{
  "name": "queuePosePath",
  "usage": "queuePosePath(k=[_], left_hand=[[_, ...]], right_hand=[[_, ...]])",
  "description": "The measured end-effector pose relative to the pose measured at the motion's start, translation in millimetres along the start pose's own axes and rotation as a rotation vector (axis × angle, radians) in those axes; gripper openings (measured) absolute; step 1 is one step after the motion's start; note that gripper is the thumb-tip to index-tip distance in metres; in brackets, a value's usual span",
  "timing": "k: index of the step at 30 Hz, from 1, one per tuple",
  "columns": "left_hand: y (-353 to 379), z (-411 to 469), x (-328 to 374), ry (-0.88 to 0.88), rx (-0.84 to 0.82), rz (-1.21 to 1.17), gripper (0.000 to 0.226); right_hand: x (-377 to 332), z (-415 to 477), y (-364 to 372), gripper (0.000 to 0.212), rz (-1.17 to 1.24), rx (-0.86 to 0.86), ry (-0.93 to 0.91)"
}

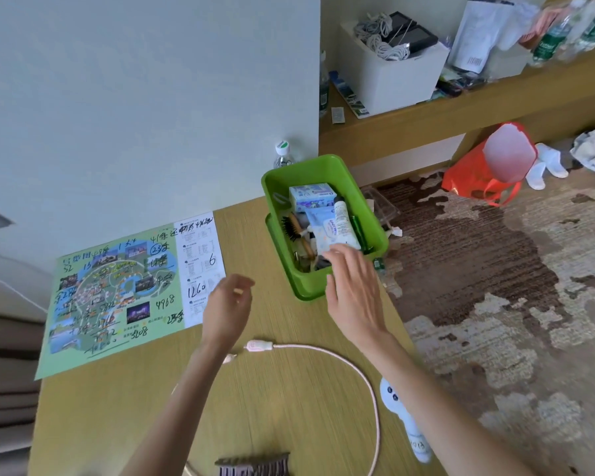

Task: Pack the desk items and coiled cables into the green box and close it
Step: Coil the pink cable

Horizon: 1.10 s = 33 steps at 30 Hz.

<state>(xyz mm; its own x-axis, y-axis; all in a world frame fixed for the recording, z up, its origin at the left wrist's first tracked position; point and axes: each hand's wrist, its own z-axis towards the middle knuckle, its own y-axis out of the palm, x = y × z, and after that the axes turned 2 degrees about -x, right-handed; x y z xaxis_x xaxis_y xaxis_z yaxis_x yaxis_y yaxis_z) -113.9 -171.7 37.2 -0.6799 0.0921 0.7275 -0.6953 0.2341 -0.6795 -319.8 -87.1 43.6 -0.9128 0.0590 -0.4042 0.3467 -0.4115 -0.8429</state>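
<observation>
On the desk [272, 407] we find the cable [323, 351] looped nearside of both hands, its plug [258, 345] by the wrist of the left hand [225, 304], loosely curled and empty, while the right hand [352, 292], fingers spread and empty, hovers at the box [301, 283] rim.
</observation>
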Motion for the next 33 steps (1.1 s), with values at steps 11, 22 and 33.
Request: queuePosePath(k=[11, 22, 33], left_hand=[[-2, -86, -127, -0.057, -0.181, 0.346, 0.037], [-20, -77, -150, -0.057, -0.061, 0.365, 0.029], [-107, -160, -215, -0.651, 0.161, 0.466, 0.068]], right_hand=[[-56, -75, 80, 0.033, 0.076, -0.463, -0.137], [-88, -64, 129, 0.014, 0.026, -0.630, -0.116], [-188, -56, 122, 0.019, 0.394, -0.520, -0.301]])
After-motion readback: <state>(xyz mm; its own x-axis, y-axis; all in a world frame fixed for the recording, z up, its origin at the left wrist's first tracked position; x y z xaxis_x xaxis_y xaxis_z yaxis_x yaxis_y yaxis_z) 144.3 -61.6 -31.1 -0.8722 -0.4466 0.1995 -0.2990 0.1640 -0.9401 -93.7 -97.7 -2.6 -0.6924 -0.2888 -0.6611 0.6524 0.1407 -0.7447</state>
